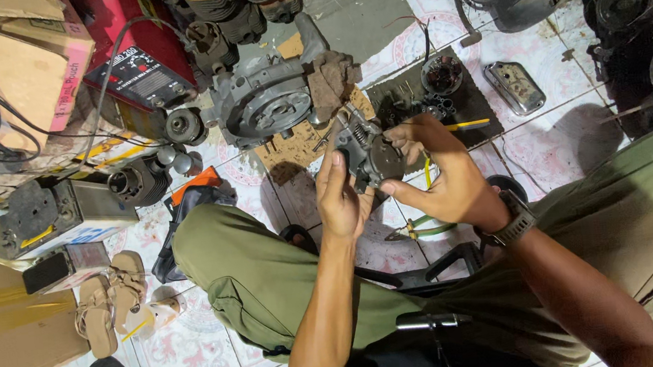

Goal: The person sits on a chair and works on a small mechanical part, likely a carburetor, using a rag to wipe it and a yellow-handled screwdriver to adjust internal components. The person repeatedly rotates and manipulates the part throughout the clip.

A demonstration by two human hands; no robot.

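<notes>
A small grey metal engine part, like a carburettor (366, 153), is held up between both hands above my knees. My left hand (342, 198) grips its left side, thumb up along the edge. My right hand (438, 172), with a dark wristwatch, wraps its right side, fingers pressing the front. Just beyond it on the floor lies a large grey engine casing (268, 104) with a brown rag (331, 80) draped on it.
A dark mat (465, 106) carries small parts and a yellow-handled tool. A red welding machine (140, 61), cardboard boxes (26, 62), cylinders (138, 180), sandals (111, 302) and cables crowd the left. A metal cover (516, 86) and engine parts (633, 1) lie at right.
</notes>
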